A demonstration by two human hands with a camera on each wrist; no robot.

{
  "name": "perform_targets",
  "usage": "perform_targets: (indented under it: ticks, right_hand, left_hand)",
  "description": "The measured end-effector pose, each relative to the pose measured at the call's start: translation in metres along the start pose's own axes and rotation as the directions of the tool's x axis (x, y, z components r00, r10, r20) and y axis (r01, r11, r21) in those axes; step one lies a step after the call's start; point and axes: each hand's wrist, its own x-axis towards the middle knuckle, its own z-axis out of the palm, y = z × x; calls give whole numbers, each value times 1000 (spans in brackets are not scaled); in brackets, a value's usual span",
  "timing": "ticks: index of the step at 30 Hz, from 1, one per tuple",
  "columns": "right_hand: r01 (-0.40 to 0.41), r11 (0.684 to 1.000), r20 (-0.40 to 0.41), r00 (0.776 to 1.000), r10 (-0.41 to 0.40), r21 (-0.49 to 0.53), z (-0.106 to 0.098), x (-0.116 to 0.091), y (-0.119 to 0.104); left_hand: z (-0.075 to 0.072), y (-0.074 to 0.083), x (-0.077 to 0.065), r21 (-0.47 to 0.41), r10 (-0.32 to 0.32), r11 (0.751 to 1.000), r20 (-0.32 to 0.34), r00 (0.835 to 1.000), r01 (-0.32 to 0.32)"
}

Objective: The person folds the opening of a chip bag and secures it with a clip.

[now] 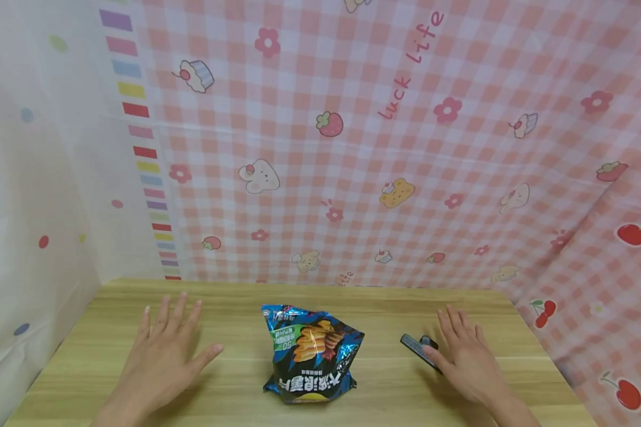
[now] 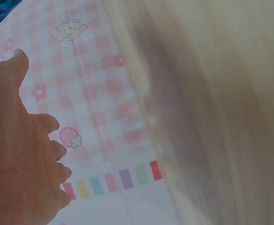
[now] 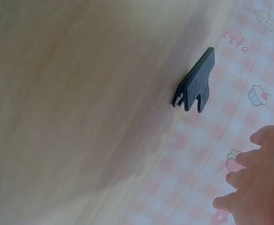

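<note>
Empty, fingers extended, the left hand [image 1: 162, 353] and right hand [image 1: 471, 360] are being held either side of the snack bag [image 1: 314, 359] on the table [image 1: 381, 385], the clip [image 3: 196, 83] near the right, while gentle handling is probably being required.

The far edge of the wood-grain surface [image 1: 374, 314] is backed by a pink checked cloth [image 1: 294, 207] printed with flowers, strawberries, cupcakes and coloured bars. The left edge is bordered by a white dotted cloth [image 1: 32, 190], the right by a cherry-printed panel [image 1: 593, 284].
</note>
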Motion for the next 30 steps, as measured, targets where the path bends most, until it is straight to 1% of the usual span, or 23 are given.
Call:
perform_targets:
  ticks: [6, 12, 16, 22, 30]
  right_hand:
    - [-2, 1000, -1, 1000, 2, -6, 1, 0, -4]
    - [4, 1000, -12, 1000, -3, 9, 4, 0, -11]
    - [10, 1000, -38, 999, -10, 1, 5, 0, -16]
    - [36, 999, -99, 994, -37, -5, 6, -1, -28]
    - [61, 997, -143, 988, -55, 38, 12, -1, -41]
  left_hand:
    - [-1, 6, 0, 1, 19, 1000, -31, 999, -19]
    - [-4, 13, 3, 11, 21, 1000, -30, 999, -21]
    - [-5, 18, 7, 16, 22, 1000, -37, 999, -22]
    - [-6, 25, 9, 16, 25, 1000, -41, 999, -24]
    - [-4, 32, 12, 19, 56, 998, -102, 993, -55]
